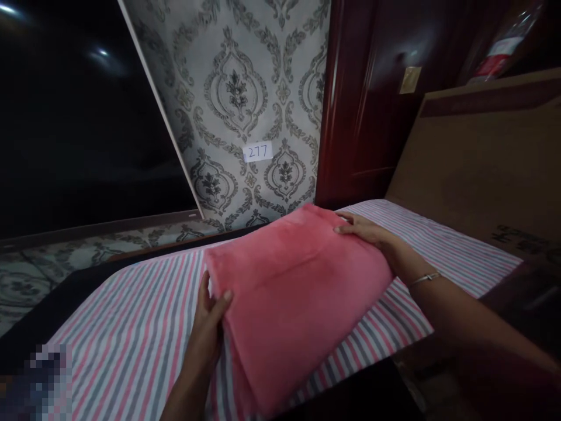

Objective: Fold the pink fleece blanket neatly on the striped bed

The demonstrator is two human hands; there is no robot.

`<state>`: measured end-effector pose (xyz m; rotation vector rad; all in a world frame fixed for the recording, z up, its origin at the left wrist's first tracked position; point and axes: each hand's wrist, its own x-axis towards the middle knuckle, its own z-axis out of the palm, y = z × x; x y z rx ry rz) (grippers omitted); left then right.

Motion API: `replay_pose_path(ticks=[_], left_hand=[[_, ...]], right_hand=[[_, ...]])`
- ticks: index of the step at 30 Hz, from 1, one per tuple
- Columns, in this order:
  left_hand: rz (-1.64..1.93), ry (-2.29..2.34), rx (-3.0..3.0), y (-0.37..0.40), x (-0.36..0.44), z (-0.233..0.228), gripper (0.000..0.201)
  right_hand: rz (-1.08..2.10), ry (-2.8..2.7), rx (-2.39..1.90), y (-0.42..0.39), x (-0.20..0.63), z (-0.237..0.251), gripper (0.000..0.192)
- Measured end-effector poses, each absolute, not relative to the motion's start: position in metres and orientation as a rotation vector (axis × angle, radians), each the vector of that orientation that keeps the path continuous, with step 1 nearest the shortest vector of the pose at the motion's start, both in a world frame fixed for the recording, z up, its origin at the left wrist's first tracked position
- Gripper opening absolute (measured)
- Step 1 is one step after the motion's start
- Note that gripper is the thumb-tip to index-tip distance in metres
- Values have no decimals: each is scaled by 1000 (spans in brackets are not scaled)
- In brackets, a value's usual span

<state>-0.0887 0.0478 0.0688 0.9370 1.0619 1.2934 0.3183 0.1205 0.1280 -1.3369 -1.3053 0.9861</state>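
A soft pink plush cloth (298, 292), folded into layers, lies over a striped cloth (135, 321) in white, pink and grey. Its far part is folded over, leaving a crease across the middle. My left hand (213, 313) grips its left edge, thumb on top and the other fingers underneath, mostly hidden. At the far right corner, my right hand (362, 229) holds the cloth with the thumb on top; the fingertips are partly hidden behind the edge. A bracelet circles my right wrist.
A large dark screen (87, 128) fills the upper left. Patterned wallpaper (236, 93) behind carries a paper label (258, 151) reading 277. To the right stand a dark red wooden panel (368, 105) and a cardboard box (482, 158), with a plastic bottle (504, 52) above it.
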Motion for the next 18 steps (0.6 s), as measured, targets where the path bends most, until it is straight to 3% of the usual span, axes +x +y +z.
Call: replay_pose_path(ticks=[3, 7, 12, 18], left_hand=[[1092, 1035, 931, 40, -98, 45, 102], [1008, 1284, 937, 63, -135, 24, 102], [942, 1404, 1205, 124, -152, 57, 76], [610, 1345, 1379, 199, -91, 90, 46]], right_hand=[[651, -1261, -1416, 137, 327, 133, 52], [402, -1052, -1448, 112, 334, 84, 46], [727, -764, -1503, 24, 330, 7, 57], [1161, -531, -1409, -31, 291, -7, 61]])
